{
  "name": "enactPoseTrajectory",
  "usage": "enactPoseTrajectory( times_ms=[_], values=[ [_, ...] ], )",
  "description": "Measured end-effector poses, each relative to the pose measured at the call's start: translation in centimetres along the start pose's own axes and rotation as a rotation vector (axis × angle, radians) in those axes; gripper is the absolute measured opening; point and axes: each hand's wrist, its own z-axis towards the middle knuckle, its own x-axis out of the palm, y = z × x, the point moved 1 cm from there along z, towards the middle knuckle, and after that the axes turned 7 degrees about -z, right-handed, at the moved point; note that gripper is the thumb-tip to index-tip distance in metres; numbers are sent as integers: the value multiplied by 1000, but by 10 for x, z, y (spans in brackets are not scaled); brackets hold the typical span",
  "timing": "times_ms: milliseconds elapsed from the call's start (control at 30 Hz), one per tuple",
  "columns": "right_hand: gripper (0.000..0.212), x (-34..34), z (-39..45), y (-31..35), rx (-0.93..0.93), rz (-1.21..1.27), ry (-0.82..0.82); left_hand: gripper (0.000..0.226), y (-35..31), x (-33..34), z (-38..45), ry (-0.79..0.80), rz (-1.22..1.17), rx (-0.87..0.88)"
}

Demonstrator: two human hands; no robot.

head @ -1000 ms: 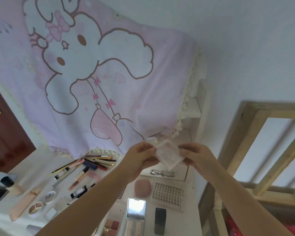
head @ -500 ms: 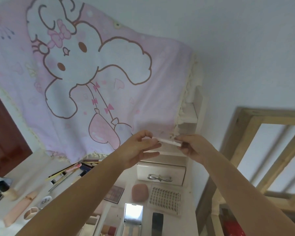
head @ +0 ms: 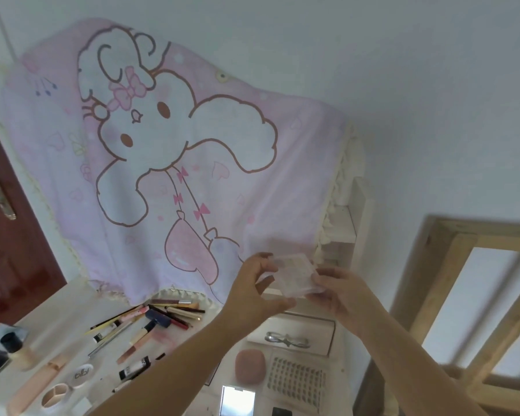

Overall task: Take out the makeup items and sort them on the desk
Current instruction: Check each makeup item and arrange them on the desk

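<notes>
Clear plastic case [head: 294,274], edge-on half a second ago, now faces the camera, pinched in both grips, left hand [head: 257,283] and right hand [head: 338,288], likely being checked before sorting onto the tabletop [head: 72,298].

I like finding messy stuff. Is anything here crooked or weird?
Nothing is spilled or broken. The pencils and tubes lie in a crisscross heap on the white desk. Both hands, left and right, hold a small clear plastic case tilted in the air.

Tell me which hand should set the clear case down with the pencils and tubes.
Left, probably. The left hand shares the clear case with the right hand, and the pencils and tubes lie on the desk's left side.
</notes>
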Motion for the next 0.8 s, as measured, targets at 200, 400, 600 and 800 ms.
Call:
enactPoseTrajectory(
  times_ms=[200, 400, 600, 800],
  values=[
    [13, -20, 4, 17, 41, -189, 58, 13, -10, -6, -1, -25, -221, -293],
    [7, -17, -1, 23, 105, -792, 270, 12, -9, 3, 1, 182, -168, -654],
    [8, -16, -3, 16, 75, -812, 320, 16, -3, 13, -3, 229, -93, -724],
    [17, -26, -7, 13, -140, -831, 177, 15, 4, 7, -2, -113, -359, -686]
  ],
)
